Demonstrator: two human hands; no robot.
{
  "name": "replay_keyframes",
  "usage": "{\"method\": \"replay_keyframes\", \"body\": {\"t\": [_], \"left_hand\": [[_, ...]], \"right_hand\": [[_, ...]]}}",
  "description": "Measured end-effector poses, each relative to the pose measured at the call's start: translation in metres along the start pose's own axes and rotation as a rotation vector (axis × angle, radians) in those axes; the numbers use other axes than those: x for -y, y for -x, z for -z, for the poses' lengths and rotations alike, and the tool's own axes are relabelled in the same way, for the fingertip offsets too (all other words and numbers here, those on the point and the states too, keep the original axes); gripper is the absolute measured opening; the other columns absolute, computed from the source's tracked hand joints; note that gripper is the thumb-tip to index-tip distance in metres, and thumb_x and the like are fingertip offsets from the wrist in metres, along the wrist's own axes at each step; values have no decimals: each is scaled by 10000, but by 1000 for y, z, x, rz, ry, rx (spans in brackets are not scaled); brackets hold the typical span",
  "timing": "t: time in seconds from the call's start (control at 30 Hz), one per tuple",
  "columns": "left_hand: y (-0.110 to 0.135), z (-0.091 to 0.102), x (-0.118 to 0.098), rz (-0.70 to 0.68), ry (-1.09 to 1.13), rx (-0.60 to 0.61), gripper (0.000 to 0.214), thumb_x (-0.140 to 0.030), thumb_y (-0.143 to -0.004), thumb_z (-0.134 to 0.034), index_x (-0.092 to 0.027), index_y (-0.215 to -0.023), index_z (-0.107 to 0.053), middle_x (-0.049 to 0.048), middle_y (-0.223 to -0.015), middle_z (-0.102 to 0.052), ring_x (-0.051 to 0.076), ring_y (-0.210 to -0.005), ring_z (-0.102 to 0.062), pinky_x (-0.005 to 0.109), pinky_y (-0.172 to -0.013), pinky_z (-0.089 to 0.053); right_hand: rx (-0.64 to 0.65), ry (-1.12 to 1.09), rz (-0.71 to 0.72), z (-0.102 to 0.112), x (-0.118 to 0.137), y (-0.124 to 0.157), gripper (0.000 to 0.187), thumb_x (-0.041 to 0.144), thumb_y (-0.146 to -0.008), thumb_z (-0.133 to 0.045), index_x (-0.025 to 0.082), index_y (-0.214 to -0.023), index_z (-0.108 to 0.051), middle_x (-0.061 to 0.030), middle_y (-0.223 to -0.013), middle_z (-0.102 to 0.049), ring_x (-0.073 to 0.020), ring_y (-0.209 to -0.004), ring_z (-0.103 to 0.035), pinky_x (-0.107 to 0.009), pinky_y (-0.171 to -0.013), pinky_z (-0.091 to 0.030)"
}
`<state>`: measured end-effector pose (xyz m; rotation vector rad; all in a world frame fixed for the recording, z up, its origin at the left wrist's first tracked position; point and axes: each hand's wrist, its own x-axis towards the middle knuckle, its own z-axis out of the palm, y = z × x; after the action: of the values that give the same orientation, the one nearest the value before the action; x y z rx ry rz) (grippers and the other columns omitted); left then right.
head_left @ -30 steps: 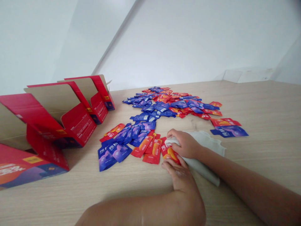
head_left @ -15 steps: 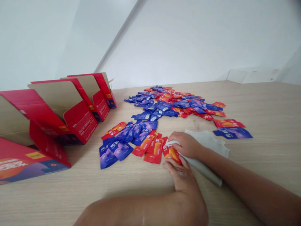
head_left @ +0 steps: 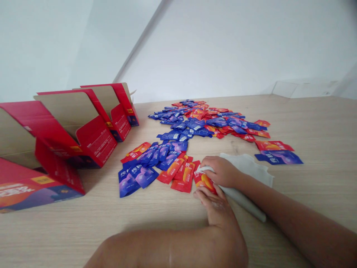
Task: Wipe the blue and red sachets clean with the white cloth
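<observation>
A red sachet (head_left: 204, 181) with orange fruit artwork lies on the wooden table in front of me. My left hand (head_left: 213, 204) grips its lower edge, thumb and fingers around that end. My right hand (head_left: 223, 170) is closed on a white cloth (head_left: 248, 165), with a bunched bit of it pressed on the sachet's upper part. The rest of the cloth spreads beneath my right wrist, partly hidden. Just left of the sachet are several overlapping red sachets (head_left: 184, 178) and blue sachets (head_left: 143, 175), lying flat.
Open red cartons (head_left: 97, 141) stand in a row along the left. Farther back spreads a heap of mixed blue and red sachets (head_left: 195, 123). A red and a blue sachet (head_left: 279, 157) lie to the right. A white box-like object (head_left: 304, 89) sits against the back wall.
The view has shifted very slightly. Both hands, the cloth and the red sachet stay in nearly the same place.
</observation>
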<state>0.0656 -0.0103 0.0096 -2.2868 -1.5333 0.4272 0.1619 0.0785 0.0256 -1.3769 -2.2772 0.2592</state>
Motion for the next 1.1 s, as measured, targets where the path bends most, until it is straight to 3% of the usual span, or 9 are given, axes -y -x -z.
{"method": "replay_keyframes", "body": {"t": [0.17, 0.37, 0.6, 0.77, 0.9, 0.97, 1.1], "left_hand": [[-1, 0, -1, 7, -32, 0, 495, -100, -833, -336, -128, -1325, -385, 222, -1238, -537, 340, -1101, -526, 555, -911, -404], [1, 6, 4, -57, 14, 52, 463, -102, -834, -332, -81, -1283, -443, 253, -1247, -514, 353, -1118, -508, 551, -923, -398], [0, 2, 0, 3, -34, 22, 525, -113, -834, -346, -147, -1357, -320, 218, -1234, -544, 329, -1087, -540, 547, -911, -407], [-1, 0, -2, -2, -30, 7, 499, -108, -832, -337, -122, -1330, -377, 230, -1236, -536, 345, -1092, -531, 551, -903, -414], [0, 4, 2, -29, 10, 46, 455, -89, -826, -342, -97, -1262, -475, 230, -1251, -520, 343, -1121, -507, 542, -928, -400], [0, 5, 3, -56, 40, 57, 449, -98, -829, -348, -103, -1258, -481, 233, -1249, -520, 354, -1125, -501, 556, -932, -388], [-1, 2, 1, -2, 92, 7, 489, -100, -818, -390, -127, -1306, -411, 231, -1236, -536, 342, -1101, -525, 566, -929, -385]], "right_hand": [[-99, -44, 48, 4, 6, 5, 192, 120, -737, -509, 173, -889, -613, -50, -860, -630, -183, -815, -556, -304, -744, -395], [69, -70, 115, 1, 15, 3, 154, 144, -747, -519, 183, -852, -625, -41, -848, -633, -177, -787, -560, -286, -723, -404], [-22, 22, -70, -1, -6, -1, 158, 141, -760, -499, 161, -875, -605, -65, -885, -630, -185, -827, -558, -295, -748, -401], [-127, -48, 29, 3, 5, 6, 174, 128, -746, -513, 167, -893, -596, -49, -869, -617, -178, -821, -547, -295, -748, -392], [30, -88, 133, 3, 17, 5, 153, 141, -744, -524, 183, -863, -610, -35, -848, -620, -171, -794, -550, -282, -727, -392], [74, -67, 104, 2, 16, 3, 148, 145, -752, -512, 179, -856, -613, -40, -847, -624, -172, -780, -551, -278, -712, -392], [20, 6, -49, -1, 6, 0, 150, 147, -760, -487, 161, -862, -596, -54, -851, -622, -175, -787, -551, -275, -708, -387]]}}
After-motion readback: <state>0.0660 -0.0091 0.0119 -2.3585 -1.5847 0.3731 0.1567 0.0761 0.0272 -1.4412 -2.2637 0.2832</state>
